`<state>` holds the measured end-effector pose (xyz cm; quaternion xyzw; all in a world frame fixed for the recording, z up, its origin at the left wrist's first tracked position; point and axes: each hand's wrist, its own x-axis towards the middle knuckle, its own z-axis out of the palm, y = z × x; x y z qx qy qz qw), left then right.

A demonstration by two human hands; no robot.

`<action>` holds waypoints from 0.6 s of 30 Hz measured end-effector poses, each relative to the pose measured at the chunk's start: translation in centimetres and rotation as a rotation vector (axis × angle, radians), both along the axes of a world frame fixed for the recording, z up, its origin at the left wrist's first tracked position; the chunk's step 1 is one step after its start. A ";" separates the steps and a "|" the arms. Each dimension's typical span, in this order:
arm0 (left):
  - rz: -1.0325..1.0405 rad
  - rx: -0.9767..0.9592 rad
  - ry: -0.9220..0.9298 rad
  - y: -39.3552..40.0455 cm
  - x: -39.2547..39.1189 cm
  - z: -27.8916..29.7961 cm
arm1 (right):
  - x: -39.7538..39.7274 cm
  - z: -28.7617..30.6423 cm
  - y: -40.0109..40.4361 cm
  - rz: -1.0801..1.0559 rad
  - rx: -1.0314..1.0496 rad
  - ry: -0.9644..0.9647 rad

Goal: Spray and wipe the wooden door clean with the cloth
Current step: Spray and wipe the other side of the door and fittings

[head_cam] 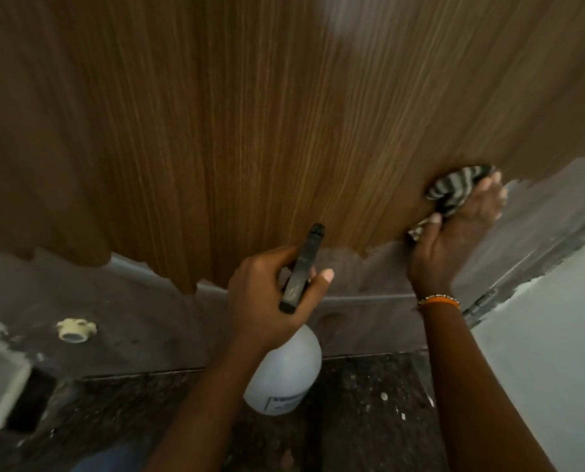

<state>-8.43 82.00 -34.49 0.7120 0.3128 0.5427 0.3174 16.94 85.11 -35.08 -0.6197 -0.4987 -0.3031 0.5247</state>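
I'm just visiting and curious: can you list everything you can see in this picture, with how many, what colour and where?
wooden door: one, brown grain, veneer torn away to grey along the bottom, fills the upper view
cloth: one, black-and-white striped, against the door's lower right
spray bottle: one, white with black trigger head, lower centre
hinge: one, grey metal, door's right edge
wall: one, pale, far right
floor: dark, speckled, bottom
round fitting: one, cream, lower left
bracelet: one, orange, on the right wrist
left hand: grips the spray bottle
right hand: presses the cloth to the door
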 end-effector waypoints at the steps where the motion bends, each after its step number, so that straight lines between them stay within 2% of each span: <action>1: -0.001 -0.006 0.005 -0.2 0.6 0.1 | 0.4 -0.1 0.0 0.007 -0.001 -0.005; 5: 0.010 0.009 0.004 -0.7 3.3 -0.1 | -1.9 0.5 0.5 -0.042 0.037 0.006; 9: 0.083 -0.026 -0.065 -0.7 5.8 -0.3 | -4.4 0.7 1.2 0.066 0.007 -0.385; 12: 0.081 -0.003 -0.072 -1.1 8.0 -0.2 | -1.6 0.6 0.7 0.099 -0.042 -0.556; 14: 0.027 0.005 -0.064 -1.5 9.5 -0.3 | 2.0 0.9 0.1 0.073 -0.015 -0.512; 18: -0.084 -0.003 -0.028 -1.9 12.6 0.0 | 11.0 1.6 -1.2 -0.097 -0.014 -0.235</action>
